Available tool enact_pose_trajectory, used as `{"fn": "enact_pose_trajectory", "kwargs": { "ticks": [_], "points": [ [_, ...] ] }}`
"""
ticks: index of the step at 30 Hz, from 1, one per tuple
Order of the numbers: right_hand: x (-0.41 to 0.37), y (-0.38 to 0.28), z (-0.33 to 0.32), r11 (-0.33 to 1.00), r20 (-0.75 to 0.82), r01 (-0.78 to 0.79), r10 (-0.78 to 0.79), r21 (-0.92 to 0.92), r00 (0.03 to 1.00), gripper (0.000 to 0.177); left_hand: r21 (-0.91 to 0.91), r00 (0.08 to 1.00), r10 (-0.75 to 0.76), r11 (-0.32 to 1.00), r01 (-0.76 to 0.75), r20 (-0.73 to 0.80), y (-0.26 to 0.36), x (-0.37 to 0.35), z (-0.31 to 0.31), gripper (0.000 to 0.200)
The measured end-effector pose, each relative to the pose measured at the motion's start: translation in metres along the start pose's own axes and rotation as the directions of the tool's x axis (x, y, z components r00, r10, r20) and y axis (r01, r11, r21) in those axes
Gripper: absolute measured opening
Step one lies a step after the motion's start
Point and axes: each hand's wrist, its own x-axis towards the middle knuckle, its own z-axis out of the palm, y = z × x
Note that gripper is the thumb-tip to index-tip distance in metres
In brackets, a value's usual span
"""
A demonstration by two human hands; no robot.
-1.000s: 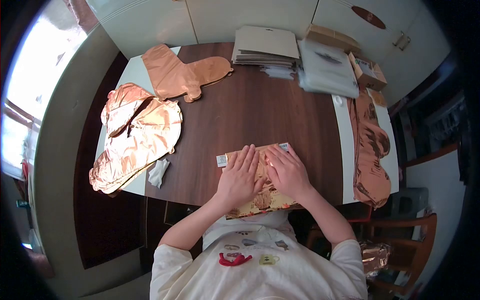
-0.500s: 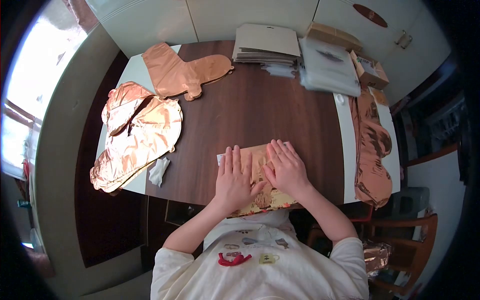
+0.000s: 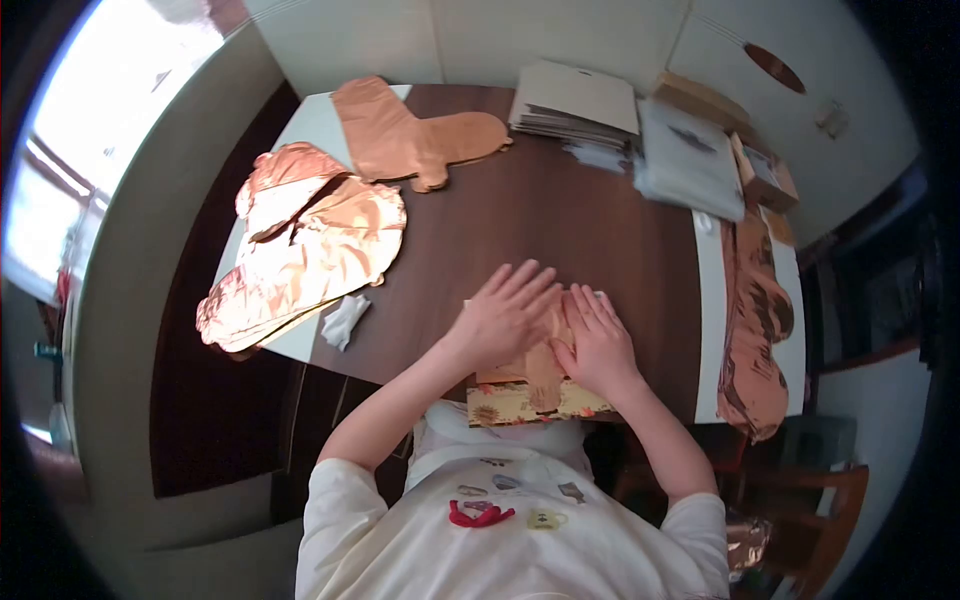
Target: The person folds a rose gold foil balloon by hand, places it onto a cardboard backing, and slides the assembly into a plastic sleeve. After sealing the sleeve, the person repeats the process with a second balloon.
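A copper-coloured foil piece, folded narrow, lies on a patterned card with a leaf print along its edge, at the table's near side. My right hand rests flat on the foil and the card's right part, fingers stretched forward. Over the upper left of the same card is my left hand, its fingers extended and tilted to the right, nearly meeting the right hand. Both palms face down, so the foil beneath them is partly hidden.
Shiny copper foil balloons are piled at the left, with a flat matte one behind. A crumpled white tissue lies near them. Grey cards, clear plastic bags and a small box stand back right; more foil lies right.
My left hand has moved forward and right across the card, uncovering its lower left part. My right hand stays flat at the card's right. The whole view has turned slightly.
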Motion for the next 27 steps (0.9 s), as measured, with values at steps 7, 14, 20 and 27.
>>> {"fn": "enact_pose_trajectory", "kwargs": {
  "ticks": [7,14,20,27],
  "points": [
    [-0.003,0.006,0.008,0.999,0.017,-0.022,0.022,0.035,1.000,0.054,0.019,0.998,-0.031,0.999,0.032,-0.048,0.017,-0.002,0.019,0.074],
    [0.079,-0.058,-0.025,0.935,-0.241,0.348,-0.324,0.066,0.915,0.048,-0.175,0.997,-0.063,0.983,0.053,-0.054,0.013,-0.004,0.041,0.064],
    [0.154,-0.148,0.063,0.685,-0.230,0.718,-0.685,0.120,0.691,0.038,0.089,0.998,0.064,0.994,-0.064,0.002,0.005,-0.004,0.037,0.074],
    [0.191,-0.174,0.088,0.475,0.222,0.859,-0.831,-0.192,0.510,0.025,0.160,0.996,0.075,0.985,-0.065,-0.057,0.002,-0.005,0.042,0.059]
  ]
}}
